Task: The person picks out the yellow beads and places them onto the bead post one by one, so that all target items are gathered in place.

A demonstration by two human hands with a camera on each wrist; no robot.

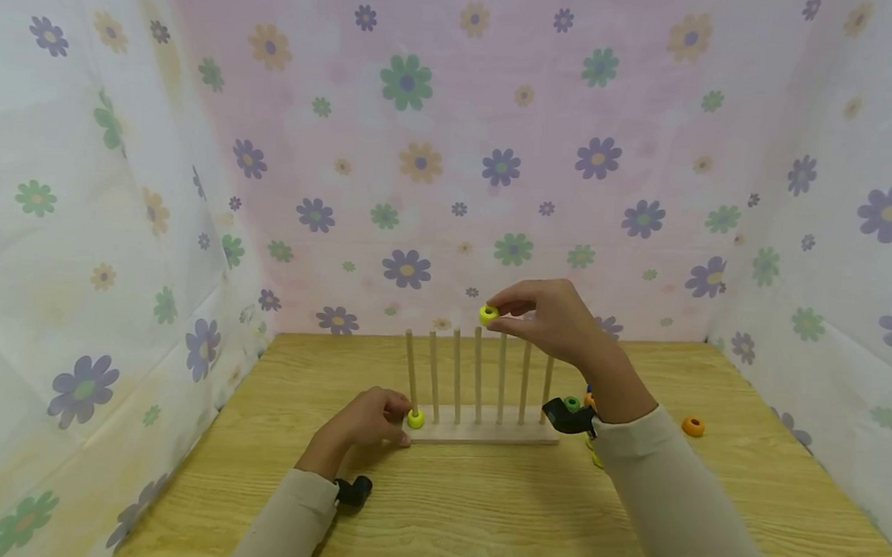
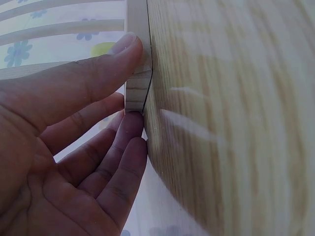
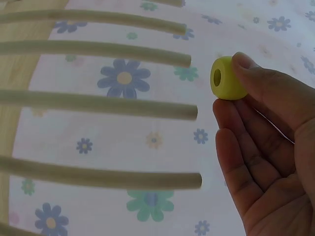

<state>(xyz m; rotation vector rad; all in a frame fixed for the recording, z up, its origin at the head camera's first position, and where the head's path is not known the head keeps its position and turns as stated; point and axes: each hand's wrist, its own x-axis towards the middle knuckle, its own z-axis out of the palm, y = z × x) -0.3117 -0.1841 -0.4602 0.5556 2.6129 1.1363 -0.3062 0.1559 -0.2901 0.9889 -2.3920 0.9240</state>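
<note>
Yellow bead (image 1: pixel 488 314), pinched at its rim by my right hand (image 1: pixel 545 314), looks light, rigid, slippery; left hand (image 1: pixel 365 420) grips rack base (image 1: pixel 484 435).

Bare light-wood tabletop (image 1: pixel 481 513) lay open across the lower middle of the head view, while the row of upright wooden pegs on their pale wooden base (image 1: pixel 477 433) and scattered coloured ring beads (image 1: pixel 693 425) at right blocked the centre.

Peg rack (image 1: pixel 477 433) pale matt wood; bead (image 1: pixel 488 314) probably smooth plastic.
</note>
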